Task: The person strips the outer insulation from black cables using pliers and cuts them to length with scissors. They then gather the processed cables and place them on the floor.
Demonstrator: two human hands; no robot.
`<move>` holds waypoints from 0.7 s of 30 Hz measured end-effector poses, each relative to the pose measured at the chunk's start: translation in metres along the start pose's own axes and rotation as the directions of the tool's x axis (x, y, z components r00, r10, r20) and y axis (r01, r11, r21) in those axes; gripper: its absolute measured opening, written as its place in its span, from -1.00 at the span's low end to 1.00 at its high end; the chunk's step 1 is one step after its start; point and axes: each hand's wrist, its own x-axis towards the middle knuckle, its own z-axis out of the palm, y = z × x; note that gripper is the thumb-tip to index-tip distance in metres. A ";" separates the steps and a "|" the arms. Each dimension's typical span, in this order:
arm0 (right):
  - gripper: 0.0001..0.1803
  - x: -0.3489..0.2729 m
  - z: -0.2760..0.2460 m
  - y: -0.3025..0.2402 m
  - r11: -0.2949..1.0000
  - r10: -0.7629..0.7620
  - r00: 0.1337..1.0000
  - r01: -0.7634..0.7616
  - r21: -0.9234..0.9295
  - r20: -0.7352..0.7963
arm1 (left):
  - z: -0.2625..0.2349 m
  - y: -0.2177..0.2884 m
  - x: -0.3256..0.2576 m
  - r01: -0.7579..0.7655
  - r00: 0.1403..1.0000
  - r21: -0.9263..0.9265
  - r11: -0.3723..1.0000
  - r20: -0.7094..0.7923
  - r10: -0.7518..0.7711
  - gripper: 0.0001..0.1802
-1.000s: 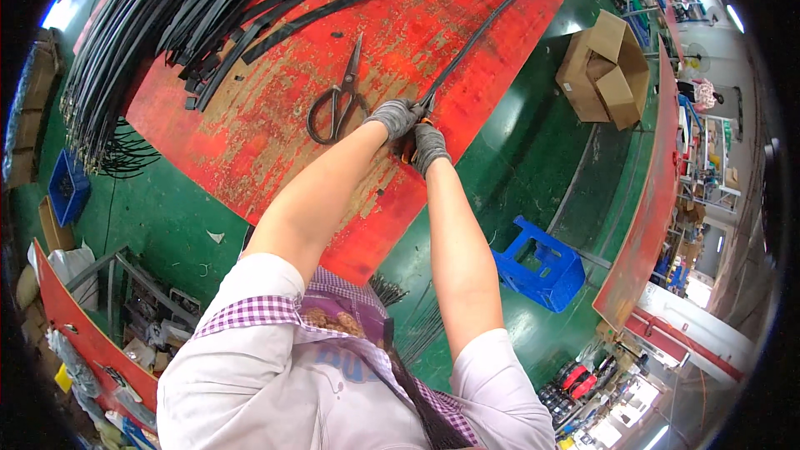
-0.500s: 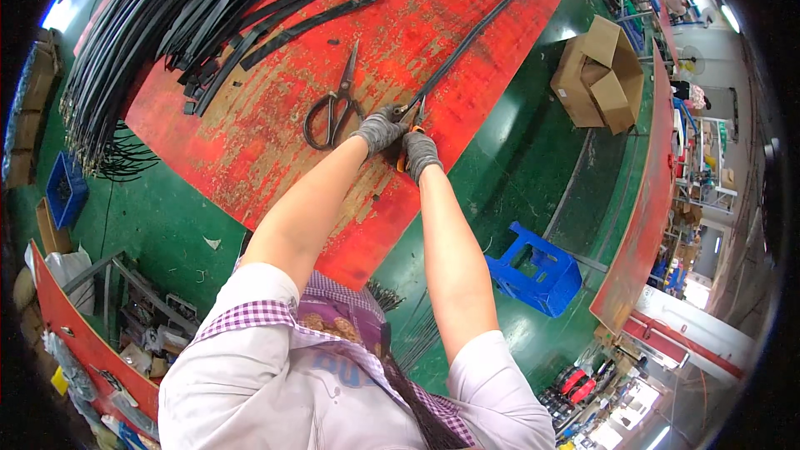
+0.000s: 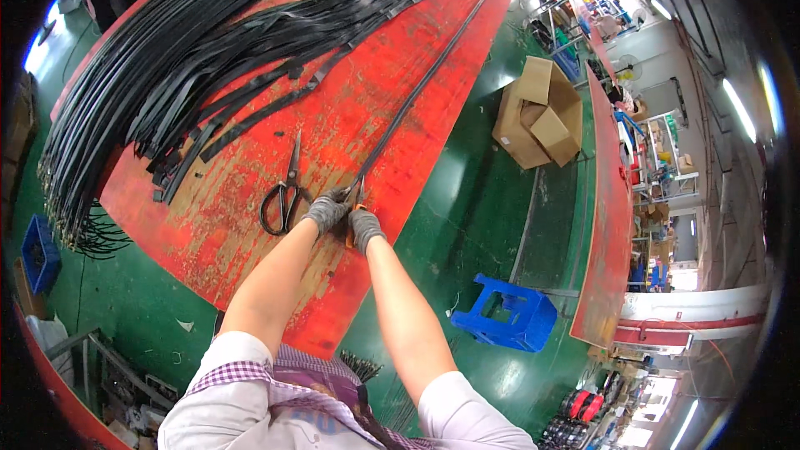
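Near the front of the worn red table [image 3: 417,158], my left hand [image 3: 328,212] is closed on the end of a long black cable [image 3: 414,93]. That cable runs away along the table's right side to the far end. My right hand [image 3: 364,228], just beside the left, is wrapped round an orange-handled hand tool [image 3: 360,198]. Its metal tip points up beside the cable; whether it touches the cable I cannot tell. Both hands wear grey gloves. Large black-handled scissors [image 3: 287,192] lie left of my hands, blades pointing away.
A thick heap of black cables [image 3: 158,75] and flat black strips [image 3: 250,54] covers the table's left and far part, with ends hanging over the left edge. Right of the table, an open cardboard box [image 3: 538,112] and a blue plastic stool [image 3: 507,314] stand on the green floor.
My view has shifted, so the table and hands appear lower and farther left, and more of the table's far end shows. Both hands keep their grips at about the same spot.
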 end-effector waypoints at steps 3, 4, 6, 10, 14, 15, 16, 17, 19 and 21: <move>-0.63 -0.030 -0.003 -0.029 0.979 0.150 0.988 -0.152 0.138 0.028 | -0.003 0.017 -0.020 0.068 0.993 0.049 0.996 -0.100 -0.063 -0.61; -0.64 -0.028 -0.004 -0.025 0.981 0.151 0.988 -0.151 0.123 0.014 | 0.001 0.023 -0.022 0.086 0.992 0.060 0.994 -0.098 -0.080 -0.61; -0.65 -0.012 -0.002 -0.008 0.985 0.148 0.989 -0.146 0.092 -0.011 | 0.007 0.026 -0.019 0.171 0.975 -0.010 0.985 -0.143 -0.171 -0.61; -0.68 0.005 -0.001 0.023 0.994 0.076 0.997 -0.077 0.072 0.008 | 0.017 0.032 -0.019 0.230 0.954 0.221 0.948 -0.243 -0.175 -0.58; -0.82 -0.032 -0.005 -0.022 0.790 0.201 0.973 -0.228 0.570 0.110 | 0.004 0.024 -0.016 0.198 0.956 0.187 0.962 -0.252 -0.148 -0.59; -0.86 -0.037 -0.007 -0.025 0.690 0.201 0.971 -0.233 0.685 0.128 | 0.006 0.025 -0.017 0.182 0.961 0.185 0.966 -0.243 -0.135 -0.60; -0.85 -0.047 -0.010 -0.033 0.776 0.190 0.977 -0.208 0.596 0.094 | 0.006 0.027 -0.018 0.168 0.964 0.183 0.969 -0.237 -0.123 -0.61; -0.80 -0.058 -0.015 -0.044 0.851 0.171 0.983 -0.180 0.494 0.064 | 0.004 0.025 -0.018 0.175 0.959 0.224 0.959 -0.262 -0.113 -0.62; -0.81 -0.060 -0.016 -0.046 0.891 0.154 0.986 -0.164 0.423 0.058 | 0.004 0.024 -0.017 0.185 0.950 0.308 0.933 -0.299 -0.090 -0.64; -0.87 -0.041 -0.016 -0.026 0.843 0.168 0.981 -0.193 0.502 0.096 | 0.011 0.031 -0.020 0.169 0.953 0.368 0.914 -0.298 -0.056 -0.65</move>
